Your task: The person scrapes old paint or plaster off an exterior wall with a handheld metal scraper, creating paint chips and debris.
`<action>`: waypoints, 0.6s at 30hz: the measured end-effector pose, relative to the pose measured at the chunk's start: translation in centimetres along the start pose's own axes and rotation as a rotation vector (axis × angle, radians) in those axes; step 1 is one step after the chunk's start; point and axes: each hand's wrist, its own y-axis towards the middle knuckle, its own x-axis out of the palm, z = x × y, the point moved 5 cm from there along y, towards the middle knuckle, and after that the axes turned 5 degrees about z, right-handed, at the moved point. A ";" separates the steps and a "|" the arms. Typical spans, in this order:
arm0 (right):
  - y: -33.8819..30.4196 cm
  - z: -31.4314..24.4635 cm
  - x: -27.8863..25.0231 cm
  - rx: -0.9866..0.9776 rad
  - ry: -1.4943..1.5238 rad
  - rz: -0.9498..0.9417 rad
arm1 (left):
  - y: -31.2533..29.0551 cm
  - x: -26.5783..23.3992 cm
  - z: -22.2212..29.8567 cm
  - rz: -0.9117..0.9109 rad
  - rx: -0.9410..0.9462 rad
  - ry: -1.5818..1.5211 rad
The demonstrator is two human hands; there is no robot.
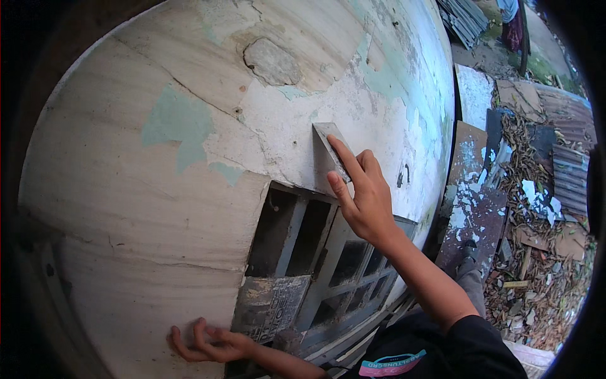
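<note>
My right hand (366, 196) grips a flat grey metal scraper (329, 146), index finger laid along it and thumb at its lower end. Its blade is against, or very close to, the white wall (278, 123), just above the window frame (309, 218). Any handle is hidden by the hand. Around the scraper the wall has patches of peeling paint, with pale green paint (180, 120) showing to the left. Lower left, my left hand (211, 344) holds nothing. Its fingers are apart and bent, close to the wall beside the window; whether they touch it I cannot tell.
A rough grey patch (273, 61) and long cracks mark the wall higher up. On the right, a brown board (470, 234) strewn with paint flakes lies beside my foot (469, 249). Dry leaves, debris and corrugated sheets (570, 177) cover the ground beyond. A person (512, 25) stands far off.
</note>
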 end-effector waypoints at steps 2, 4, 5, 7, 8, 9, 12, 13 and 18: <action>0.9 -0.1 0.1 0.002 0.007 0.019 | -0.1 -0.1 -0.3 0.002 -0.002 -0.013; 1.4 -0.1 0.0 0.003 0.012 0.035 | -0.1 -0.1 -0.5 0.002 -0.008 -0.026; 1.4 0.0 -0.1 -0.003 -0.009 0.032 | -0.1 -0.2 -0.4 -0.006 0.015 0.002; 1.2 0.2 -0.3 -0.012 -0.028 0.032 | -0.1 -0.2 -0.3 -0.010 0.038 0.031; 0.8 0.3 -0.3 -0.015 -0.030 0.022 | -0.2 -0.2 -0.4 -0.006 0.023 0.023; 0.6 0.4 -0.3 -0.019 -0.031 0.012 | -0.3 -0.2 -0.5 -0.003 0.007 0.015; 1.4 0.5 -0.3 -0.018 -0.046 0.029 | -0.6 0.0 -0.9 -0.034 -0.054 -0.031; 1.8 0.6 -0.2 -0.016 -0.049 0.032 | -0.6 0.0 -0.7 -0.034 -0.054 -0.036; 1.6 0.7 -0.3 -0.030 -0.030 0.020 | -0.4 -0.1 -0.6 -0.046 -0.001 0.015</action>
